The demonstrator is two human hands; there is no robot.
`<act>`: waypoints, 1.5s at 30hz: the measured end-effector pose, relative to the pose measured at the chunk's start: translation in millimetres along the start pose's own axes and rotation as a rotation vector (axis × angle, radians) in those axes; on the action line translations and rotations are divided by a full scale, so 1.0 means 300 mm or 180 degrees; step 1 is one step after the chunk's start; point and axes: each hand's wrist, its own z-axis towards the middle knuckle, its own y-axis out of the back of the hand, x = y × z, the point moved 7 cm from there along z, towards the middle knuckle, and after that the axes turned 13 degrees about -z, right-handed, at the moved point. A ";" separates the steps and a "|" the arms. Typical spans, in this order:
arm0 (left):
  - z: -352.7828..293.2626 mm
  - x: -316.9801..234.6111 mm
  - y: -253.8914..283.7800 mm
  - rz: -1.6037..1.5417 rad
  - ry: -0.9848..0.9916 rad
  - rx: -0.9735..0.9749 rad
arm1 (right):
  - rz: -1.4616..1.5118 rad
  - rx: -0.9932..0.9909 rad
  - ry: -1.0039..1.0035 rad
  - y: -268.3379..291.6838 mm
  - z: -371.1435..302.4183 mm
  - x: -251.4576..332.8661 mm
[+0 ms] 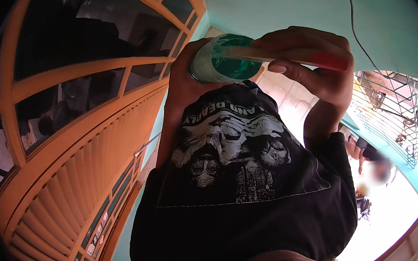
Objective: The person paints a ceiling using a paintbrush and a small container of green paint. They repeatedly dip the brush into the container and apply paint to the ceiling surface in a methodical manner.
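Observation:
My left hand [183, 77] is wrapped round the side of a round, pale-sided can [203, 64], tilted so that its mouth shows. Wet-looking green paint [237, 68] coats the inside. Between the thumb and fingers of my right hand [322, 70] is a paintbrush [282, 54] with a wooden handle that ends in red. Its far end reaches over the rim into the can's mouth; the bristles are hard to make out there. Both hands are raised in front of my black printed T-shirt [234, 179].
An orange-framed window [66, 83] with dark panes and slats fills the left. Behind the can stands a pale green wall [282, 0] with a hanging cable [354, 28]. A wire grille [395, 111] is at right, and another person [369, 157] is beyond an opening there.

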 end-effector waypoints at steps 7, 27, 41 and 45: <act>0.014 0.008 0.013 -0.0288 -0.0050 0.0101 | -0.0609 0.0022 0.0180 -0.061 0.021 0.020; 0.024 0.024 0.027 -0.0498 -0.0029 0.0136 | -0.0890 0.0340 -0.0077 -0.169 0.084 -0.003; 0.026 0.024 0.039 -0.0299 -0.0065 0.0057 | -0.0756 0.0435 -0.0109 -0.104 0.090 0.006; 0.031 0.041 0.058 -0.0041 -0.0196 0.0079 | -0.0183 0.0192 -0.0316 -0.044 0.083 0.024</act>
